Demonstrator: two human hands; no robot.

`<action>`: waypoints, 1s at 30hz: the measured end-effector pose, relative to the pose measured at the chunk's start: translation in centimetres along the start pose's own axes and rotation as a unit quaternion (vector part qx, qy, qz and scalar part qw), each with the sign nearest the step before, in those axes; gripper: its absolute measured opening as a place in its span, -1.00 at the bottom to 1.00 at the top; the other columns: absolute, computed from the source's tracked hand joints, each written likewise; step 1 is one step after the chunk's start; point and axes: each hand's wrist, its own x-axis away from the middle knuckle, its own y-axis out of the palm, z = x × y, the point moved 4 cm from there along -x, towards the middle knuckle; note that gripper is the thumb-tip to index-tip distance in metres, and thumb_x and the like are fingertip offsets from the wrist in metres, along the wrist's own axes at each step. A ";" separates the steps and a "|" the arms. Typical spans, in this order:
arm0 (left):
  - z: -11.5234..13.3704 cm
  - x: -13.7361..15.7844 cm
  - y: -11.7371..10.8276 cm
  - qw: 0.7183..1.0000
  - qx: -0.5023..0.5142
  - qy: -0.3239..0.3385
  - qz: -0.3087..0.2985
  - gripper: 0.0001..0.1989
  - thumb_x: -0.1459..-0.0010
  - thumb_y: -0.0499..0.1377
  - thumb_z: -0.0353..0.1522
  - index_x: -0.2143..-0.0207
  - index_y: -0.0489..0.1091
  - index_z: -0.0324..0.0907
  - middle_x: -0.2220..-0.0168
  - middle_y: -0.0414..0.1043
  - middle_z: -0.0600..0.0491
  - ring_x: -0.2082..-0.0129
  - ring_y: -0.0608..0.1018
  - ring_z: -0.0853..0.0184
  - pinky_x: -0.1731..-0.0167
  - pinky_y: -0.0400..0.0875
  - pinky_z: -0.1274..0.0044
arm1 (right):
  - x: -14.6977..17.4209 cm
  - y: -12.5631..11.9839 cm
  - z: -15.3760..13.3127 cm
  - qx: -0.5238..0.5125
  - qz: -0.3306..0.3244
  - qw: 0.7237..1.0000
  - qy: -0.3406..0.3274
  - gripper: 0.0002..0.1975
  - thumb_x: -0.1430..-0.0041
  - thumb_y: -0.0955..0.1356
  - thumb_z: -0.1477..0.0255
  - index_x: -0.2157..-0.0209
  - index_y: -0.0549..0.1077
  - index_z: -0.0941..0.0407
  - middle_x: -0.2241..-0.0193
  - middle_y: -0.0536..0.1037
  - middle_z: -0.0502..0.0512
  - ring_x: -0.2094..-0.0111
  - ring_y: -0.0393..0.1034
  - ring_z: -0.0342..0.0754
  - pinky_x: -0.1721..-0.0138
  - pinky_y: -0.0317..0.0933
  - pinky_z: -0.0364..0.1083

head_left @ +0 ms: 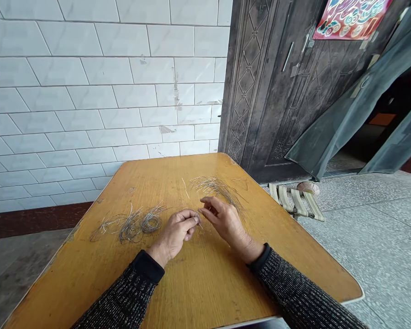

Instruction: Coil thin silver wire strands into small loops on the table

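My left hand [177, 231] is closed in a pinch over the wooden table, holding a thin wire [200, 223] whose short end sticks out past the fingertips. Just to its right is my right hand [229, 225], thumb and fingers apart, with nothing that I can make out between them. Left of my left hand lie several tangled coils of thin grey wire [151, 222]. Beyond my right hand is a loose spread of straighter wires [216, 186]. A single pale wire [185, 188] lies between the two groups, farther back.
The yellow-brown table [205, 283] has rounded corners and reaches back near a white tiled wall [123, 100]. A dark carved door [260, 91] stands behind on the right. Beside the table's right edge is a low stool with woven straps [296, 201]. A grey-green curtain [349, 105] hangs at the doorway.
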 end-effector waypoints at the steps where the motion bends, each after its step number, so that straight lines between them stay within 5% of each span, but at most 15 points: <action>1: -0.1 -0.1 -0.1 1.000 0.031 0.000 0.004 -0.87 0.05 0.16 -0.34 0.55 0.32 -0.23 0.64 0.20 0.18 0.66 0.22 0.53 0.70 0.02 0.67 | -0.1 0.1 0.3 -0.077 -0.011 0.996 0.043 -0.81 -0.09 0.30 0.37 0.27 0.39 0.16 0.52 0.46 0.01 0.55 0.32 -0.19 0.52 0.16 -0.20; 4: -0.3 -0.3 -0.5 0.996 0.084 0.014 0.033 -0.88 0.07 0.18 -0.35 0.52 0.36 -0.25 0.59 0.28 0.14 0.60 0.30 0.52 0.62 0.15 0.66 | -0.3 0.7 0.6 -0.279 -0.075 0.946 0.147 -0.77 -0.03 0.31 0.28 0.43 0.38 0.18 0.60 0.39 -0.06 0.69 0.19 -0.27 0.66 0.07 -0.24; 9: -0.1 -0.3 -0.5 0.985 0.170 -0.007 0.039 -0.88 0.14 0.23 -0.40 0.52 0.36 -0.27 0.52 0.33 0.11 0.58 0.34 0.53 0.61 0.21 0.67 | 0.0 1.2 0.5 -0.464 -0.133 0.850 0.210 -0.72 0.09 0.40 0.25 0.53 0.37 0.18 0.61 0.40 -0.08 0.71 0.15 -0.33 0.69 0.06 -0.28; 13: 0.0 -0.2 -0.1 0.964 0.264 -0.041 -0.010 -0.90 0.14 0.22 -0.43 0.54 0.34 -0.28 0.52 0.31 0.13 0.61 0.32 0.58 0.64 0.19 0.73 | 0.3 1.8 0.6 -0.566 -0.151 0.773 0.244 -0.73 0.11 0.42 0.28 0.54 0.36 0.19 0.62 0.39 -0.09 0.73 0.13 -0.35 0.71 0.07 -0.30; 16: -0.1 -0.2 -0.2 0.958 0.282 -0.044 -0.010 -0.92 0.13 0.20 -0.44 0.56 0.32 -0.27 0.53 0.30 0.13 0.62 0.31 0.60 0.66 0.19 0.74 | 0.4 2.1 0.5 -0.591 -0.153 0.744 0.271 -0.75 0.13 0.43 0.32 0.54 0.35 0.19 0.64 0.38 -0.10 0.73 0.13 -0.35 0.71 0.08 -0.31; 24: 0.1 0.0 -0.1 0.959 0.279 -0.028 -0.028 -0.89 0.15 0.22 -0.43 0.57 0.32 -0.27 0.54 0.30 0.13 0.62 0.30 0.60 0.67 0.20 0.75 | 0.3 1.5 0.1 -0.590 -0.155 0.738 0.288 -0.78 0.16 0.39 0.36 0.58 0.29 0.18 0.65 0.36 -0.10 0.73 0.15 -0.32 0.70 0.13 -0.27; 30: 0.1 0.2 0.3 0.976 0.206 -0.032 -0.057 -0.89 0.12 0.22 -0.40 0.55 0.35 -0.27 0.53 0.32 0.11 0.62 0.34 0.55 0.66 0.24 0.70 | 0.0 0.6 -0.8 -0.483 -0.149 0.841 0.194 -0.73 0.08 0.38 0.25 0.42 0.32 0.15 0.73 0.28 -0.19 0.76 0.07 -0.32 0.74 0.01 -0.30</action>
